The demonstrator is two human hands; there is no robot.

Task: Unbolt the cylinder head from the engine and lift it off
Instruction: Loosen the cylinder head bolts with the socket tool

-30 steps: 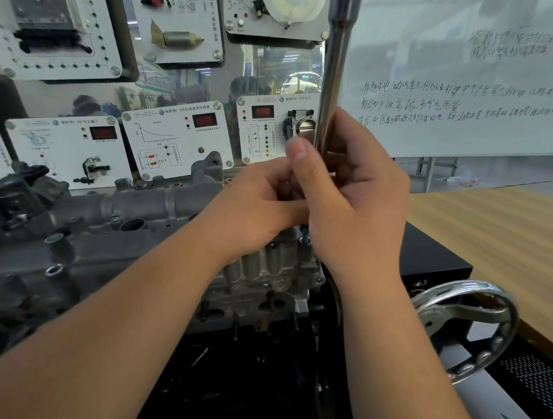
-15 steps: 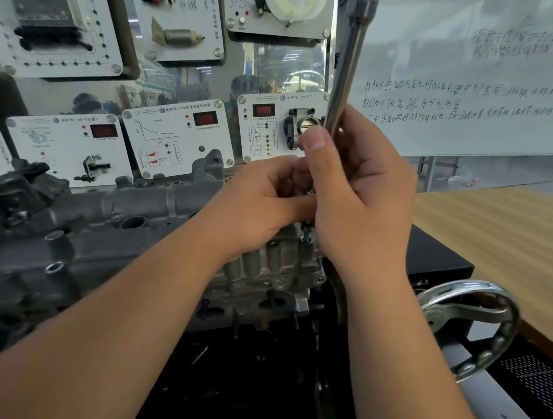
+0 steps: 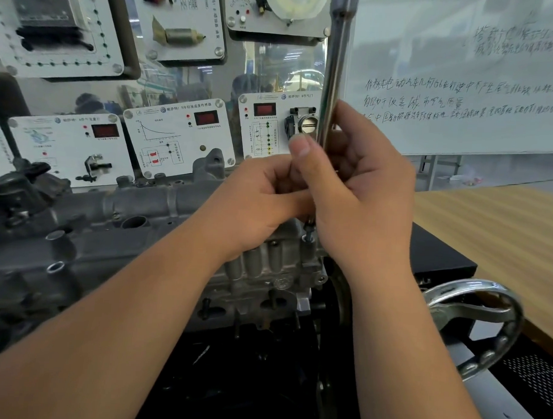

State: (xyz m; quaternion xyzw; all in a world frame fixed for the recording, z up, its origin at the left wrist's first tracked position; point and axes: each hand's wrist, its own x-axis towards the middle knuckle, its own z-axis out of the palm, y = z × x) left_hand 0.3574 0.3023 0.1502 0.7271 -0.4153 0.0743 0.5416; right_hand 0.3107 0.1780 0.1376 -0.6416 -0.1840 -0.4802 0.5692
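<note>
I am gripping the long steel wrench handle (image 3: 334, 86) with my right hand (image 3: 360, 193), fingers curled round its lower part and my thumb lying up along the shaft; the handle is standing nearly upright and running out past the top of the view. My left hand (image 3: 256, 205) is curling in against the right, fingers closed on the tool's lower end, though what exactly they are pinching is hidden between the two hands. Just below my hands a bolt (image 3: 309, 231) is sticking up from the corner of the cylinder head (image 3: 267, 265), which is sitting on the engine (image 3: 80, 233) stretching away to my left. Below my right wrist, off to the right, a chrome handwheel (image 3: 478, 326) is standing.
</note>
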